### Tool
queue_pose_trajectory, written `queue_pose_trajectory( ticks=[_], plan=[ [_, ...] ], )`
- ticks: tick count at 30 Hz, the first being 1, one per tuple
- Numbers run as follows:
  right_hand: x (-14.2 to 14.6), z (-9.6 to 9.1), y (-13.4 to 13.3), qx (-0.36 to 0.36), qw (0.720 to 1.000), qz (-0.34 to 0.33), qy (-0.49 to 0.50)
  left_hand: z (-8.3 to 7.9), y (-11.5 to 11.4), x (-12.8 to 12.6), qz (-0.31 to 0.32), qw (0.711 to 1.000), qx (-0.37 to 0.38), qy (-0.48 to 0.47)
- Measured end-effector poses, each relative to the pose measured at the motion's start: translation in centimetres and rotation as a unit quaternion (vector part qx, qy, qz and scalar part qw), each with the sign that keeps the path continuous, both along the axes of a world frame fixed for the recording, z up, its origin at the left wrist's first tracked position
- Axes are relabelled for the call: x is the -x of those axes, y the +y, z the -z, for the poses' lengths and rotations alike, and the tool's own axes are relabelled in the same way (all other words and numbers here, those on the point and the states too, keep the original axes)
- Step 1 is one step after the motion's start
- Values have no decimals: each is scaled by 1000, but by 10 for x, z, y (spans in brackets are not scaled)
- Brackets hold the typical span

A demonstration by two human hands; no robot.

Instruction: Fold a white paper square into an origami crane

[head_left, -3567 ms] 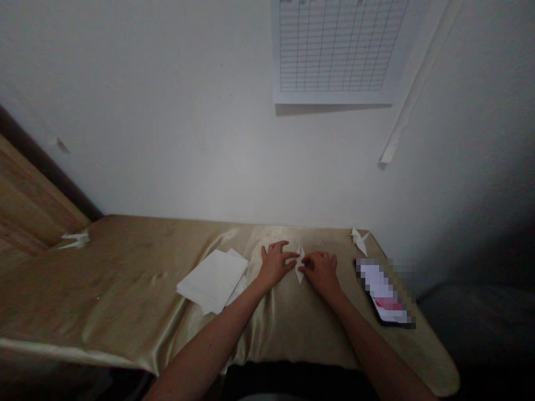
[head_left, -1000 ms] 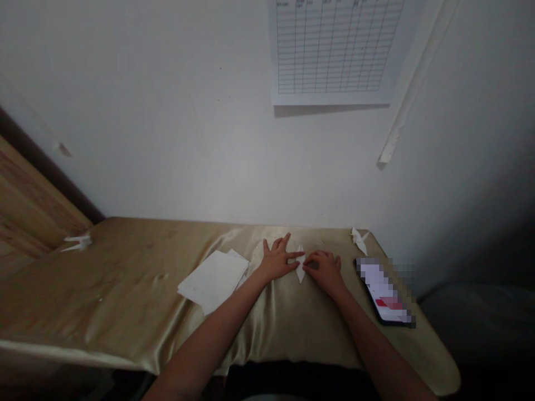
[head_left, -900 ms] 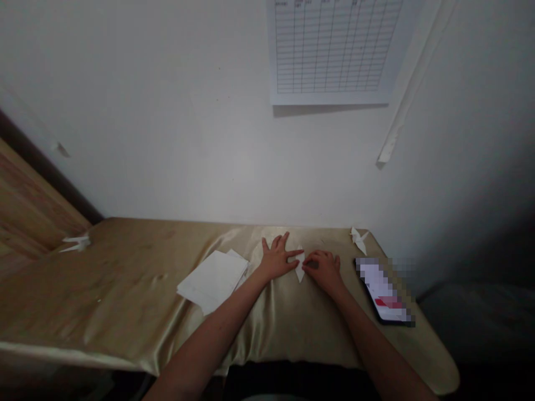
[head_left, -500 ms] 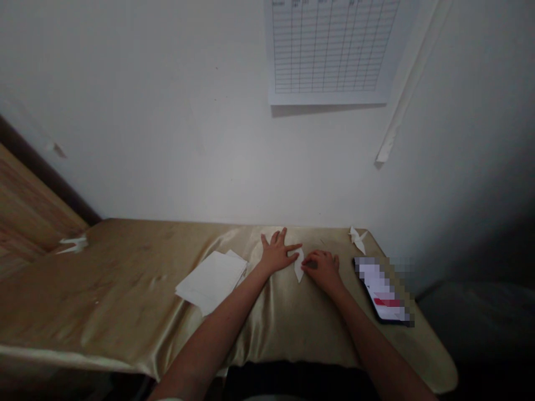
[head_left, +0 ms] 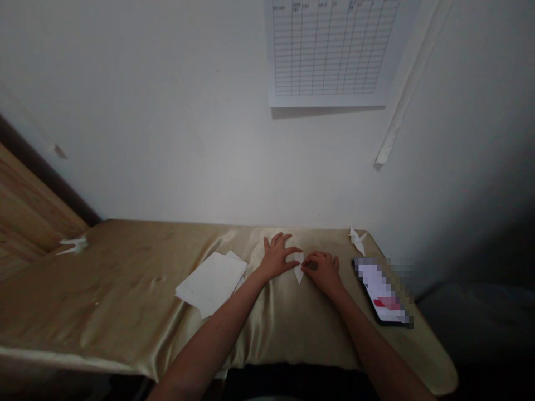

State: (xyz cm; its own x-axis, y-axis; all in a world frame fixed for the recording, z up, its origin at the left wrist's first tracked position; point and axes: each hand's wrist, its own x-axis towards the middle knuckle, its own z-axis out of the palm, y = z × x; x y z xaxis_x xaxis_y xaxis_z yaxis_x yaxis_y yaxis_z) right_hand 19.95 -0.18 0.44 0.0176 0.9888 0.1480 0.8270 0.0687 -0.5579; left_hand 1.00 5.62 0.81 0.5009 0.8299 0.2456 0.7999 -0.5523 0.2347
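Observation:
A small folded white paper (head_left: 298,274), a narrow pointed shape, lies on the gold satin cloth between my hands. My left hand (head_left: 277,259) rests beside it with fingers spread; its index finger and thumb reach onto the paper's upper and left part. Fingertips of my right hand (head_left: 325,269) are pinched together at the paper's right edge, the other fingers curled. Some of the paper is hidden under the fingers. To the left of my left forearm sits a stack of white paper sheets (head_left: 213,283), fanned slightly.
A folded paper crane (head_left: 358,241) is at the back right, above a phone (head_left: 382,292) with a lit, partly pixelated screen. Another folded white paper piece (head_left: 74,244) lies at the far left. The wall behind carries a printed table sheet (head_left: 330,53).
My left hand has shifted slightly down, and its index finger and thumb now lie across the folded paper a little differently. My right hand keeps its pinch in nearly the same place.

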Motion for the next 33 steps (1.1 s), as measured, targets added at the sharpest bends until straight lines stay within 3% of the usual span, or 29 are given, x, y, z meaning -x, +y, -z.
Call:
queue_pose_trajectory(
  ticks=[5, 29, 33],
  plan=[
    [0, 1, 2, 6, 1000, 2, -10, -3, -8, 5, 33, 999, 16, -7],
    [-2, 5, 4, 8, 1000, -4, 2, -14, 16, -14, -62, 996, 48, 43],
    [-9, 6, 8, -8, 999, 36, 12, -13, 15, -14, -60, 995, 58, 49]
  ],
)
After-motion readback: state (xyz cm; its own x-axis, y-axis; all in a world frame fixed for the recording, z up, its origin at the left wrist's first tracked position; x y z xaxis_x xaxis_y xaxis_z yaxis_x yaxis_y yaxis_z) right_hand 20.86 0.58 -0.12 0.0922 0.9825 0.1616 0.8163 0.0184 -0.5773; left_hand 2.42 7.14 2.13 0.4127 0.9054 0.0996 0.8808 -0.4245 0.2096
